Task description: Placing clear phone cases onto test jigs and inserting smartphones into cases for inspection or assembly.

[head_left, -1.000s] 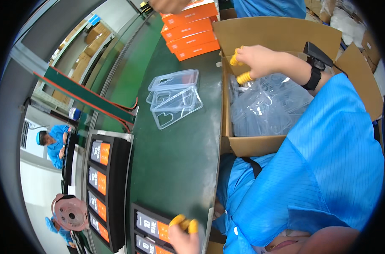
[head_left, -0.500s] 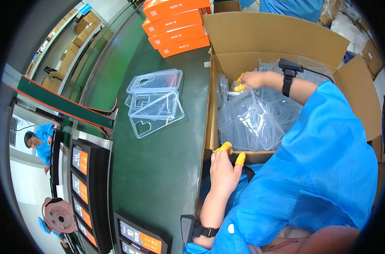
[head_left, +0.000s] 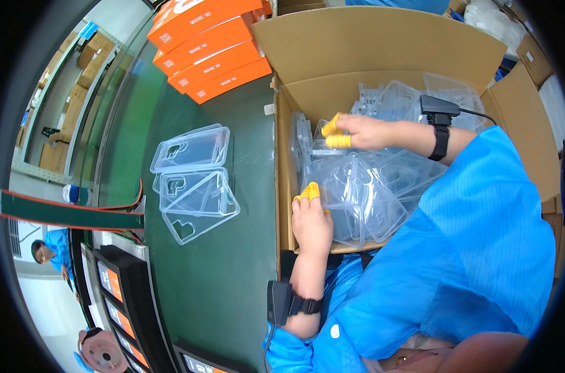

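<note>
Inside the cardboard box [head_left: 382, 53] lie many clear plastic phone cases [head_left: 369, 199], heaped loosely. My right hand [head_left: 360, 132] reaches over the heap, yellow finger cots on its fingertips. A gap shows between its thumb and fingers, close to the clear pieces near the box's left side. My left hand [head_left: 312, 227], also in yellow cots, extends over the box's near left corner with fingers stretched forward beside the cases. Whether its fingertips touch a case is unclear. On the green table to the left, several clear phone cases [head_left: 195, 149] lie overlapping.
Orange boxes [head_left: 217, 56] are stacked at the table's far end. Black trays with orange-and-white packs [head_left: 118, 311] line the left side. A green strip with orange edges [head_left: 71, 210] juts across there. Another person in blue [head_left: 57, 248] is beyond.
My left hand has moved forward from outside the box's near edge to over its left corner. My right hand remains over the cases, its fingers a little further apart. The view has shifted.
</note>
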